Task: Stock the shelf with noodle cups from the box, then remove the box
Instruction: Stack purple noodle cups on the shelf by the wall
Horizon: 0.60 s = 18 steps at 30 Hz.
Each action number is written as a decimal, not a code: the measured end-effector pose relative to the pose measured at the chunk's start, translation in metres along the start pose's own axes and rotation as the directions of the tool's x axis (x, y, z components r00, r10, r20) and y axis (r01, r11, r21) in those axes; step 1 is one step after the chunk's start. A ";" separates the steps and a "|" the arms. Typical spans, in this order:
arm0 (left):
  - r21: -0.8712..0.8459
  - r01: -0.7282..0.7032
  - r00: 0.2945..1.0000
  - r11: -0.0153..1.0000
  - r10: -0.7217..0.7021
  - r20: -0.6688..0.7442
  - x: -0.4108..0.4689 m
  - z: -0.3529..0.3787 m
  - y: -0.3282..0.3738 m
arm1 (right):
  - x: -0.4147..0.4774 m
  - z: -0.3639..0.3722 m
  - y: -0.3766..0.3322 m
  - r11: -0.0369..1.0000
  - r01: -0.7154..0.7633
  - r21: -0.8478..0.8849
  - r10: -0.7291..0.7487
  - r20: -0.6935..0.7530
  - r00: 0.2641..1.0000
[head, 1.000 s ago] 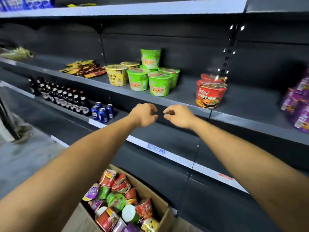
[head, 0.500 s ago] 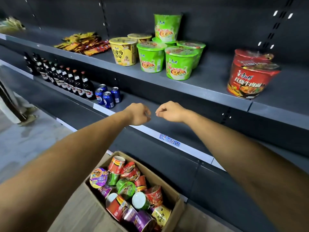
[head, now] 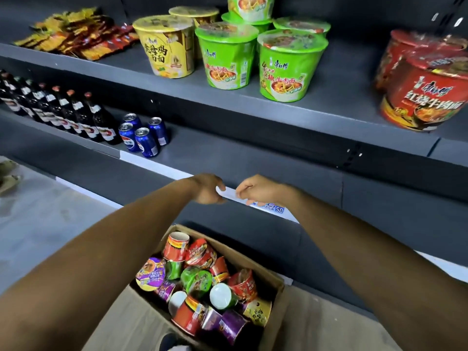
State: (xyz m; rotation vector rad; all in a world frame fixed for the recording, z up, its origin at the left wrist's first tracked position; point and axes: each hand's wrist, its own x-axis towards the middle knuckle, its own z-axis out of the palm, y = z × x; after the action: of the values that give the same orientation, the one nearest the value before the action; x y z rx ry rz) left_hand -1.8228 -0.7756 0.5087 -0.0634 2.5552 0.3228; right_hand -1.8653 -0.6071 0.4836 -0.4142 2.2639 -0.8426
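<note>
1. Head view, biggest thing first: the shelf (head: 329,115) fills the top half; green cups (head: 286,67), yellow cups (head: 167,46) and red bowls (head: 425,89) already stand on it, with bare board between the green and red lots.
2. The box (head: 277,307) sits on the floor at the shelf's foot, open on top, between the two forearms; it's lower in frame than both hands and closer to the person; its long side looks to run skewed from the shelf back toward the feet, but the near end is cut off, so I can't swear to it.
3. Left hand (head: 207,188) and right hand (head: 258,190) are out at arm's length, close together but not touching; fingers on both are curled in and I see nothing in either; they're in front of the white price strip (head: 152,165) on the lower shelf (head: 228,153); can't tell if they touch it.
4. Loose cups (head: 196,277) in the box are a jumble of red, purple and green, many on their sides; plenty left to stock, I'd say.
5. My guess: the next grab means dropping down and back toward the body; the left hand looks a touch nearer, since the pile sits more under that arm.
6. Small stuff: packets (head: 76,34) up left; bottles (head: 83,117) and cans (head: 145,138) below.
</note>
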 end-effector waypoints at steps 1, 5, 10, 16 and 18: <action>0.018 -0.010 1.000 1.000 0.010 0.026 0.007 0.003 -0.011 | 0.005 0.008 -0.001 0.999 -0.025 0.026 0.025 0.005 1.000; 0.070 -0.067 0.993 0.995 0.060 0.104 0.030 0.011 -0.063 | 0.034 0.047 -0.012 0.983 -0.126 0.132 0.126 0.010 0.992; 0.047 -0.104 0.984 0.993 0.096 0.150 0.051 0.038 -0.140 | 0.083 0.126 -0.024 0.956 -0.200 0.216 0.205 0.002 0.979; -0.228 0.008 0.981 0.974 0.038 0.193 0.060 0.100 -0.241 | 0.139 0.225 -0.022 0.938 -0.258 0.232 0.263 0.011 0.965; -0.278 0.026 0.984 0.960 0.024 0.175 0.064 0.122 -0.270 | 0.154 0.252 -0.018 0.930 -0.263 0.257 0.262 0.039 0.964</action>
State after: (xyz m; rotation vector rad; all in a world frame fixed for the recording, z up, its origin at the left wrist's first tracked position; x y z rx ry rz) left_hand -1.7818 -1.0061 0.3165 -0.1351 2.3176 0.6580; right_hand -1.8010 -0.8111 0.2791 0.0089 2.1060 -0.9780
